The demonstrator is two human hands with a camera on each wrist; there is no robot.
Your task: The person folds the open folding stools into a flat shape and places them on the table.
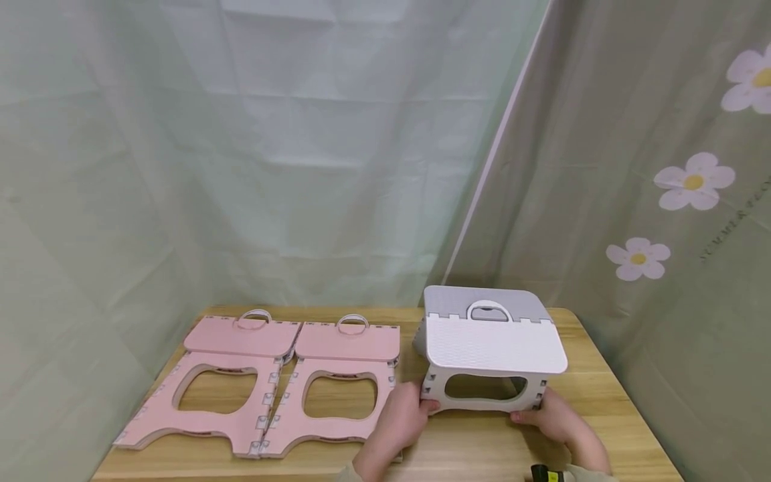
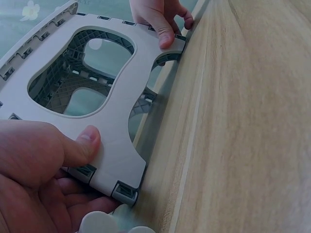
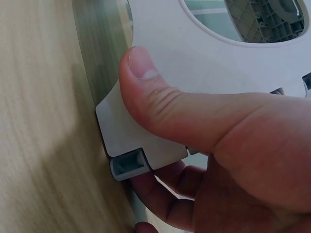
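Observation:
A white and grey folding step stool stands unfolded on the right part of the wooden table, its carry handle lying at the middle of the top. My left hand grips the lower left edge of its near leg panel, thumb on the front face and fingers curled behind. At the lower right corner my right hand holds the same panel, its thumb across the front. In the left wrist view, the open lattice inside the stool shows through the leg cutout.
Two pink folding stools lie flattened side by side on the left of the wooden table. A pale green curtain hangs behind, and another with white flowers hangs on the right.

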